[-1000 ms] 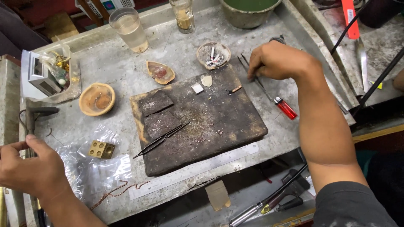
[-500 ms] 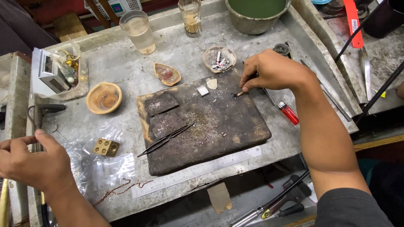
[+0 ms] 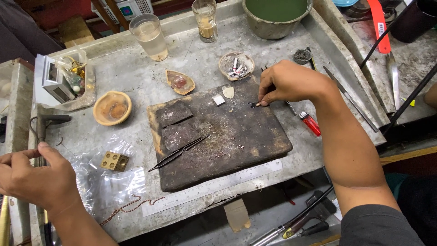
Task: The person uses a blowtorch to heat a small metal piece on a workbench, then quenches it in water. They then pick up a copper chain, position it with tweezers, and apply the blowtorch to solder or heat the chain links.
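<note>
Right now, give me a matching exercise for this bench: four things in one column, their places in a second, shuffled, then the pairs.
Things:
1. tweezers
2. red lighter
3. steel ruler
4. brass block

Places:
A. on clear plastic bags, near the left hand
B. along the board's near edge
C. on the dark board
D. on the bench beside the right hand's wrist

Pairs: 1-C, 2-D, 3-B, 4-A

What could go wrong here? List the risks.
1. The right hand pinches a tiny dark piece on the charred board; it could slip and vanish among the scattered grit.
2. The red lighter lies just beside that wrist, so a sweep might knock it off the table.
3. The tweezers overhang the board's left edge and may slide off.
</note>
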